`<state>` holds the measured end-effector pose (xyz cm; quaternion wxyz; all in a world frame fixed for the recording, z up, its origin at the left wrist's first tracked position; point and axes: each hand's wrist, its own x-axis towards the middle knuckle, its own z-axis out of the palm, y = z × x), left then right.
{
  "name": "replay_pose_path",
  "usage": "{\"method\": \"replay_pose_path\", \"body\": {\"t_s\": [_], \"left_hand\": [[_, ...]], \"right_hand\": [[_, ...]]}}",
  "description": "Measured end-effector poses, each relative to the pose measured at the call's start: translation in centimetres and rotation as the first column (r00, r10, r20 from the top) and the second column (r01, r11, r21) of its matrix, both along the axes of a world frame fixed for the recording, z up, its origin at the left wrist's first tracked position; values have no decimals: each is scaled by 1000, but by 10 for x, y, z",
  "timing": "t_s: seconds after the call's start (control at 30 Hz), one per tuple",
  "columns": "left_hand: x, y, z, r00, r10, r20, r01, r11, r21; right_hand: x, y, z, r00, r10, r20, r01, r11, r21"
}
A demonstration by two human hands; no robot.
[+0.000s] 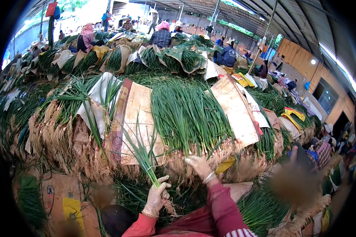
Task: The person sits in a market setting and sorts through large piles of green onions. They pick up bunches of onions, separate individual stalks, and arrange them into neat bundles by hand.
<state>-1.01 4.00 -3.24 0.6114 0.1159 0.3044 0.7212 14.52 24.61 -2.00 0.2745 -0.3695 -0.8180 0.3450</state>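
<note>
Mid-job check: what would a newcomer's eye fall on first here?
Probably the thick fan of green onions at centre, between two stained sheets. Next, the gloved left hand at lower centre, gripping a small green onion bunch, with the right hand near the fan's root ends. Behind, near the top, a bright pink headscarf stands out.

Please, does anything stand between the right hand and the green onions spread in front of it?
Nothing visible does: the right hand is at the lower ends of the green onions, with tan sheets on either side. The left hand holds a bunch aside.
</note>
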Motion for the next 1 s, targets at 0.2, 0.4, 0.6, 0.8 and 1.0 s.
{"method": "replay_pose_path", "body": {"t_s": [0.2,0.4,0.6,0.8,1.0], "left_hand": [[6,1,6,981,36,-189,-63,988,-139],[4,-3,-6,979,44,-197,-82,978,-192],[3,-13,6,985,63,-158,-87,985,-151],[-4,-20,1,993,-33,-116,21,994,-108],[-4,-24,2,984,-77,-161,41,976,-213]], "right_hand": [[-21,-130,28,949,-89,302,35,983,181],[-20,-153,1,994,73,-81,-70,997,42],[-14,-77,9,841,-374,-392,221,897,-382],[-51,-72,33,971,223,-86,-238,876,-420],[-73,-100,2,930,76,-359,-355,437,-826]]}}
